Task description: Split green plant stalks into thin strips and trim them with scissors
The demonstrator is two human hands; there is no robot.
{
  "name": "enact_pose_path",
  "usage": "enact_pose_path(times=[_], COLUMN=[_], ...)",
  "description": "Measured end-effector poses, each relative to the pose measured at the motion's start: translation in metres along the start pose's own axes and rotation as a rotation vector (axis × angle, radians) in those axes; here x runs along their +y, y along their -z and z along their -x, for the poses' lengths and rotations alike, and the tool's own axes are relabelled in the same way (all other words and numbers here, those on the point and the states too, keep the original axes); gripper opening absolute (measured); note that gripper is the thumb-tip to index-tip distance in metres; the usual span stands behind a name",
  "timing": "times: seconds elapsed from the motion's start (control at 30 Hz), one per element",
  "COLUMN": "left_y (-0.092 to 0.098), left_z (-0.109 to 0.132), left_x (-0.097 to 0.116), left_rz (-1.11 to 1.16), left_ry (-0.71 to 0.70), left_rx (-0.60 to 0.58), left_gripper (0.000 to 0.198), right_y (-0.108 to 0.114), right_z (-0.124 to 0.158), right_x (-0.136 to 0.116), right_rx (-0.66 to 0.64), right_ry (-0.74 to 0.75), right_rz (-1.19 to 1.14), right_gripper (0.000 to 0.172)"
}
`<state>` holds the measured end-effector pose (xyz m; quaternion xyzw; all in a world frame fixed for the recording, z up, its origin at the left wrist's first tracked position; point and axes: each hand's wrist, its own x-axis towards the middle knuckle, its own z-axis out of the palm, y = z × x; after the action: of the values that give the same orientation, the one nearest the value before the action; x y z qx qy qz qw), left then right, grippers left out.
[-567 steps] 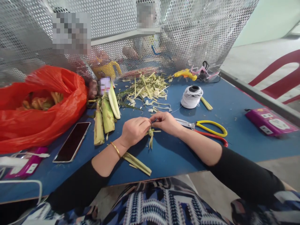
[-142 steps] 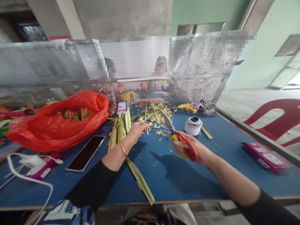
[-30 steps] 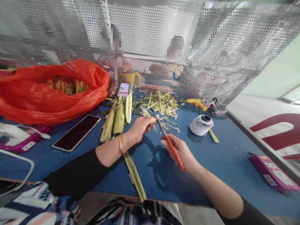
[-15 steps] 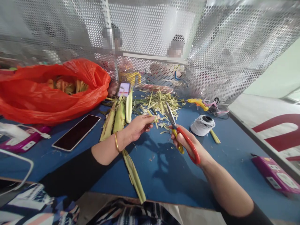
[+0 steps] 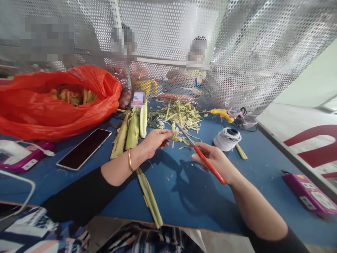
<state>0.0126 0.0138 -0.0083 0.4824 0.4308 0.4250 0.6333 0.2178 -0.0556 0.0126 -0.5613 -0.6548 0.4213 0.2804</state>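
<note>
The scissors [image 5: 200, 154] no longer lie on the blue table [image 5: 184, 189], as they did at first: the right hand [image 5: 216, 160] now holds them by the handles. Half a second ago their blades gaped and pointed upward, apart from the husk piece [image 5: 173, 130]; now they show as one thin line, their tip right at that piece. The left hand [image 5: 154, 140], which earlier worked beside the right one low over the table, now pinches the piece alone, lifted off the surface.
</note>
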Motion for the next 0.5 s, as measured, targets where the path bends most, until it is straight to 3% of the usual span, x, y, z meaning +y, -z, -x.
enact_pose_path(times=[0.17, 0.5], left_y=[-0.0027, -0.0056], left_z=[0.0013, 0.0045], left_x=[0.0022, 0.0071], left_rz=[-0.020, -0.042], left_ry=[0.016, 0.013], left_rx=[0.030, 0.005], left_gripper=[0.009, 0.011], right_y=[-0.0021, -0.0041], right_z=[-0.0004, -0.0025], right_x=[0.0025, 0.0072], right_rx=[-0.041, -0.071], right_ry=[0.001, 0.014], right_rz=[0.044, 0.006], right_gripper=[0.042, 0.036])
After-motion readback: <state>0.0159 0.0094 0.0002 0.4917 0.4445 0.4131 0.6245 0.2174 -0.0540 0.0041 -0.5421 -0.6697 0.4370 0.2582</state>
